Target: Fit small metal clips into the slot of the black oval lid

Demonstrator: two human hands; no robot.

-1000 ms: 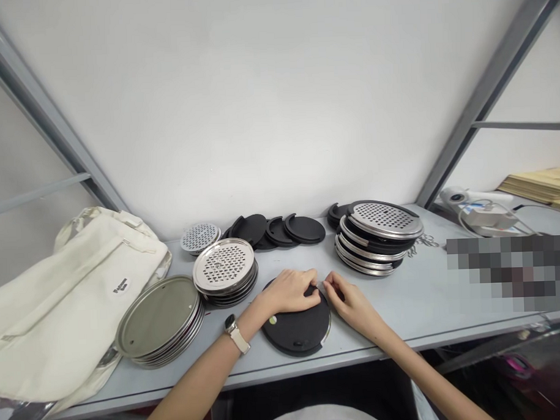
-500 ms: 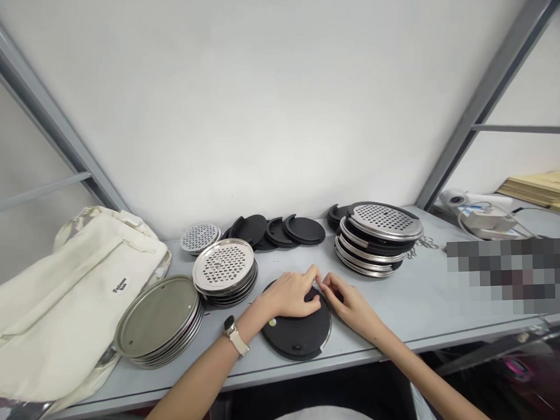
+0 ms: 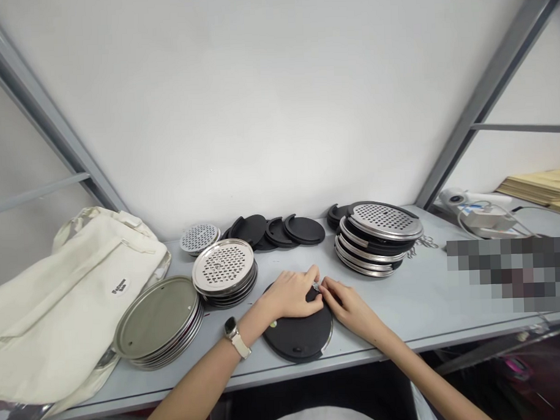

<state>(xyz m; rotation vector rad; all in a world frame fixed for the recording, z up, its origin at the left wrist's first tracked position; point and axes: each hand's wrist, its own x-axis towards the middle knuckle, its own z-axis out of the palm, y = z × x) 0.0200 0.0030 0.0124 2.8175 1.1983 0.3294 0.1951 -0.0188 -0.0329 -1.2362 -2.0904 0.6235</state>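
A round black disc (image 3: pixel 300 338) with a thin metal rim showing at its right side lies flat near the table's front edge. Across its upper part rests my left hand (image 3: pixel 294 293), fingers curled and gripping the disc near its far right edge. Thumb and fingers of my right hand (image 3: pixel 342 300) are pinched together at that same edge. Between the fingertips shows a small shiny metal piece (image 3: pixel 316 287), mostly hidden, whose exact kind I cannot make out. Part of a round sticker peeks out beside my left wrist.
Perforated metal grater discs (image 3: pixel 223 267) are stacked at left, near grey-green round plates (image 3: pixel 157 318). Black covers (image 3: pixel 303 230) lie along the wall. At right stands a stack of graters in black holders (image 3: pixel 384 221), with wire hooks (image 3: pixel 425 242) beside it. A cream bag (image 3: pixel 76 303) fills the left end.
Both hands stay at the disc's far right edge, with only slight finger shifts. The disc has moved very slightly to the right, and more of the metal piece shows.
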